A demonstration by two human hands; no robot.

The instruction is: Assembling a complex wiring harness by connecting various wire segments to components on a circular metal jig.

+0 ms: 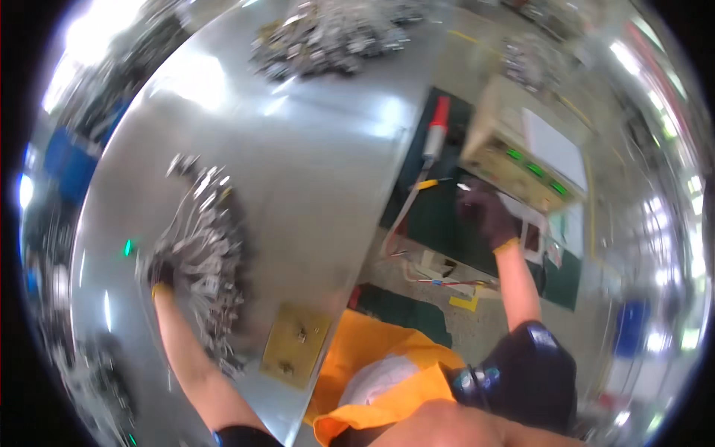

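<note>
My left hand (162,271), in a dark glove with a yellow cuff, is at the left side of a heap of grey cables (195,253) on the metal table. Its fingers look closed on the cables where these come together, though they are partly hidden. Metal connectors (212,182) stick out along the heap's far and right sides. My right hand (485,214), gloved alike, is in front of a beige tester box (488,153) with green lit displays. Its fingers are drawn together and blurred. Something small and shiny shows at the fingertips, too small to name.
A yellow plate with small fixtures (279,335) lies at the table's near edge. On the green mat (398,194) are a red-and-white handheld tool (438,127) and a yellow-handled tool (428,184). More connectors are piled (335,41) at the far end. Wires (454,283) cross below the mat.
</note>
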